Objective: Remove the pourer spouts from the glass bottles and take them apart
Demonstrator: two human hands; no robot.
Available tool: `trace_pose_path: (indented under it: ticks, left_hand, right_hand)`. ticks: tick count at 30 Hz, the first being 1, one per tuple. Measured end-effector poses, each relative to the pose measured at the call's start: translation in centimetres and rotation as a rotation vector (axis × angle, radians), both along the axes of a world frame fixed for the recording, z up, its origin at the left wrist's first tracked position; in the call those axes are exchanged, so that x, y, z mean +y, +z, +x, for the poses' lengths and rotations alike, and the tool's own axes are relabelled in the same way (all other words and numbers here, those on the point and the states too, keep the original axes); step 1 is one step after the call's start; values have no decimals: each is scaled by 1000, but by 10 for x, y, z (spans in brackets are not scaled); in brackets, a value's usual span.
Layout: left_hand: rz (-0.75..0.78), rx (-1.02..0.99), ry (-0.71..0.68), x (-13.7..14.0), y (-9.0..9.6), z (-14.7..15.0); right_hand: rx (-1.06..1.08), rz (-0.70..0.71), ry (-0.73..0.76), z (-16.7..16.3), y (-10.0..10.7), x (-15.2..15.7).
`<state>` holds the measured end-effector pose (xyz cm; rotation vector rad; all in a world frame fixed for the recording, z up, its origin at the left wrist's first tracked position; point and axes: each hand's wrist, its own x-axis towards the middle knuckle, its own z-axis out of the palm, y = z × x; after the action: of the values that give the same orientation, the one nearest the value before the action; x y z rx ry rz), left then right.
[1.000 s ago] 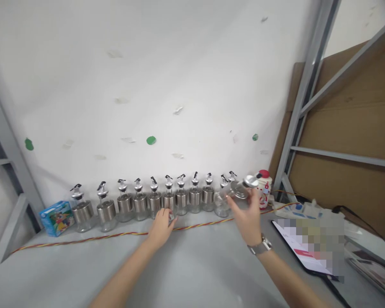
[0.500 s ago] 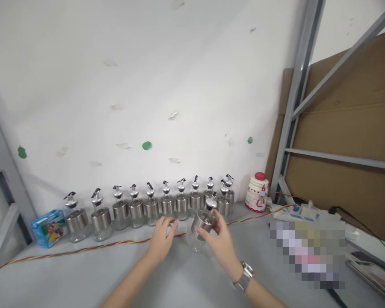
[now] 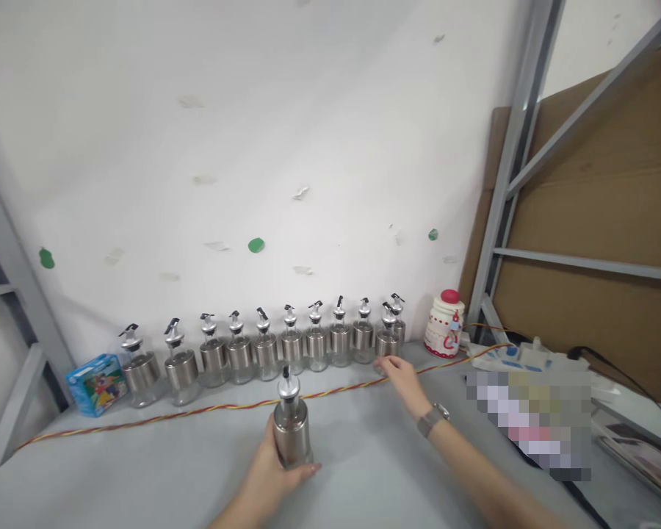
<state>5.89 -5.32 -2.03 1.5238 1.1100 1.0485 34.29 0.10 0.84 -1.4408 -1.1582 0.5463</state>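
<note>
My left hand point(image 3: 272, 466) is wrapped round an oil dispenser bottle point(image 3: 293, 433) with a steel sleeve, a clear glass base and a silver pourer cap with a black flip spout. This bottle stands upright in front of the twisted wire. Over at the right end of the back row, my right hand point(image 3: 399, 375) has its fingers closed at the lower part of another oil dispenser bottle point(image 3: 388, 341), whose glass base they partly cover. One more such bottle point(image 3: 399, 327) stands close behind that one.
Several matching bottles point(image 3: 266, 353) line the wall. A blue picture box point(image 3: 96, 386) stands at the left end, a red-lidded jar point(image 3: 443, 327) at the right. A red-yellow twisted wire point(image 3: 198, 413) crosses the grey table. Power strips point(image 3: 529, 356) and a phone point(image 3: 639, 459) lie right.
The front bottle has passed from my right hand to my left and moved left, nearer to me. My right hand has gone back and right to a bottle at the row's end.
</note>
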Motion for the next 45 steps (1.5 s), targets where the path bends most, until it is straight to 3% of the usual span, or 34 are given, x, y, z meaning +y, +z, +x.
trace_pose_path:
  ticks: [7,12,16,18,21,22,24,27,32,36,41,43,45]
  left_hand:
    - [-7,4,-85,0,-4,0]
    - [0,14,-104,-1,-7,1]
    - [128,169,-74,-5,3,-1]
    - [230,341,10,-9,12,-5]
    - [380,656,143,-14,26,-11]
    - [416,746,179,-16,30,-12]
    - [466,877,229,-17,35,-14]
    - [546,998,260,-18,36,-15]
    - [661,1064,258,-24,33,-12]
    - [466,921,154,-33,49,-6]
    - [-70,382,-185,-46,78,-6]
    - [-305,195,-226,-50,83,-8]
    - [-386,112,-229,-54,84,-10]
  right_hand:
    - [-136,-136,-13,27,-16,29]
    - [-155,-189,12,32,-5,40]
    - [-122,-139,70,10,12,23]
    - [-94,-99,175,-14,20,3]
    - [-34,-116,466,-57,28,-32]
    - [88,-136,647,-70,28,-42]
    - [285,-128,753,-89,26,-55]
    - [464,-150,646,-102,17,-60]
    - [512,-142,389,-104,12,-59]
    - [601,-81,445,-103,27,-65]
    - [630,-85,608,-91,43,-74]
    - [608,-90,696,-83,47,-77]
    - [583,-86,777,-75,51,-79]
